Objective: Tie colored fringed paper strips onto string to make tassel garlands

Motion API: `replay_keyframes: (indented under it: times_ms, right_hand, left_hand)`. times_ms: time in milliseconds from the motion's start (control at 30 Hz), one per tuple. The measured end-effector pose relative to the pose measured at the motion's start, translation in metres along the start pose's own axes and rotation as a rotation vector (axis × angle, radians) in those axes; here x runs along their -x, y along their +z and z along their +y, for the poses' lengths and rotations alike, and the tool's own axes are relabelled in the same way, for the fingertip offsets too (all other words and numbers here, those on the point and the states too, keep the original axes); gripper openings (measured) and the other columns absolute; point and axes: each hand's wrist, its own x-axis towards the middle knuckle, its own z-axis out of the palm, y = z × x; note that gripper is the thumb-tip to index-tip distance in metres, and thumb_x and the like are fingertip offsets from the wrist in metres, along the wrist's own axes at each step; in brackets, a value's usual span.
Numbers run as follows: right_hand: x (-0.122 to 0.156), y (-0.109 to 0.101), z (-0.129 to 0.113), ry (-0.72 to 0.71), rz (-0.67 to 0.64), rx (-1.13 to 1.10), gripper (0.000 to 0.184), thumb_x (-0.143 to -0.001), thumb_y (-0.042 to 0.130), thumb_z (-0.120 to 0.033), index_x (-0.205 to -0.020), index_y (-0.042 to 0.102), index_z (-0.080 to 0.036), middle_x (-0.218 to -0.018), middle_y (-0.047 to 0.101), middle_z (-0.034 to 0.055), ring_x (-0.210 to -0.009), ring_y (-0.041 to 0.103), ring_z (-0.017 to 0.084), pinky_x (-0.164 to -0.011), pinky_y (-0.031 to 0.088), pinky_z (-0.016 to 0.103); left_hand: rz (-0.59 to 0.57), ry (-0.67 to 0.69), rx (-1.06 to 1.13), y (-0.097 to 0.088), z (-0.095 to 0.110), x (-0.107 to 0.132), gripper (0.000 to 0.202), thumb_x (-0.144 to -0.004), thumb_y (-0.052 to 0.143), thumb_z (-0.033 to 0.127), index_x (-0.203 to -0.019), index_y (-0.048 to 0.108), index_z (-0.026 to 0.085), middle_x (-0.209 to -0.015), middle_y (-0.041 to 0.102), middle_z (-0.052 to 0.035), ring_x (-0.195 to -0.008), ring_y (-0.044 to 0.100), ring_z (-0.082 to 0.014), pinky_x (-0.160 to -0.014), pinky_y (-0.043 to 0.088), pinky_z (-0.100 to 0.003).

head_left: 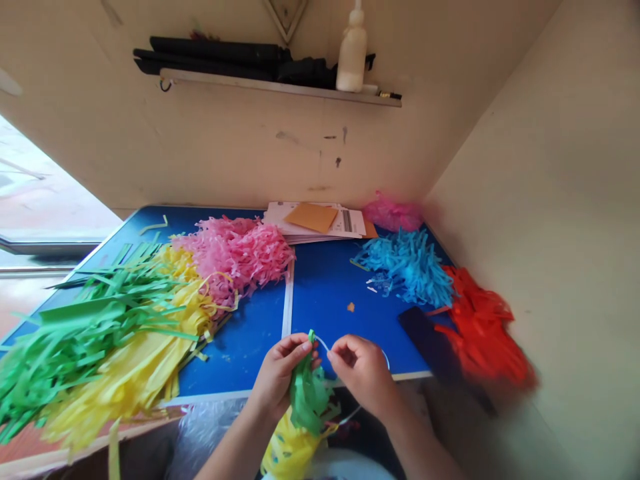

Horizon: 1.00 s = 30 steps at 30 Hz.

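My left hand (pixel 281 368) is closed on a green tissue-paper tassel (pixel 309 395), gripping it near its looped top. From that loop a thin white string (pixel 321 343) runs across to my right hand (pixel 363 370), which pinches it between thumb and finger. More of the string curves out past the right hand and hangs below it. Under the green tassel hangs a yellow tassel (pixel 290 445), close to a white rounded rim (pixel 345 463) at the bottom edge. Both hands are just in front of the blue table's (pixel 240 363) near edge.
Green strips (pixel 107 313), yellow tassels (pixel 145 340) and a pink heap (pixel 240 257) cover the table's left. Papers (pixel 320 223) lie at the back. Blue tassels (pixel 407 267) and red ones (pixel 487 327) lie right. Above, a wall shelf (pixel 280 85) holds a white bottle (pixel 353 53).
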Motion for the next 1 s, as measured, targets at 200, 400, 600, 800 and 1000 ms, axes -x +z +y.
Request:
replay_keyframes:
  times_ms: [200,400,600,800,1000]
  right_hand:
    - [0.001,0.003,0.0,-0.053,-0.048,-0.035,0.017,-0.087,0.056,-0.023,-0.073,0.066,-0.02,-0.069,0.064,-0.0001,-0.062,0.059,0.013,-0.06,0.044,0.021]
    - [0.002,0.014,0.013,0.124,-0.151,-0.308,0.023,-0.085,0.063,-0.034,-0.102,0.062,-0.019,-0.076,0.067,0.0008,-0.066,0.066,0.015,-0.059,0.05,0.022]
    - [0.005,0.007,0.014,0.079,-0.167,-0.308,0.017,-0.089,0.056,-0.031,-0.1,0.065,-0.021,-0.068,0.063,-0.0026,-0.059,0.063,0.012,-0.056,0.048,0.021]
    - [0.006,-0.007,0.007,-0.072,-0.067,-0.199,0.016,-0.088,0.059,-0.031,-0.077,0.065,-0.021,-0.088,0.066,0.0034,-0.073,0.06,0.014,-0.064,0.047,0.024]
    - [-0.003,-0.168,0.013,-0.293,0.729,-0.676,0.026,-0.08,0.069,-0.042,-0.069,0.055,-0.024,-0.063,0.049,-0.0046,-0.049,0.044,0.009,-0.045,0.04,0.02]
  left_hand:
    - [-0.026,0.006,-0.117,0.001,-0.002,0.004,0.038,-0.053,0.089,0.03,-0.079,0.066,0.015,-0.064,0.068,0.0004,-0.056,0.063,-0.0112,-0.06,0.054,-0.024]
    - [-0.023,0.466,-0.655,-0.003,-0.003,0.007,0.024,-0.066,0.079,0.033,-0.076,0.064,0.017,-0.071,0.067,-0.0009,-0.065,0.063,-0.0137,-0.06,0.05,-0.022]
    - [-0.021,0.649,-0.998,-0.001,-0.006,0.016,0.02,-0.074,0.071,0.028,-0.083,0.056,0.021,-0.075,0.07,-0.0005,-0.07,0.069,-0.0171,-0.065,0.053,-0.026]
    - [-0.054,0.747,-1.162,0.005,-0.008,0.015,0.012,-0.077,0.067,0.023,-0.084,0.057,0.022,-0.075,0.07,0.0005,-0.068,0.068,-0.015,-0.063,0.053,-0.024]
    - [-0.445,0.998,-1.448,-0.016,0.005,0.028,0.013,-0.088,0.058,0.03,-0.086,0.071,0.026,-0.082,0.073,-0.0029,-0.069,0.069,-0.0146,-0.063,0.053,-0.018]
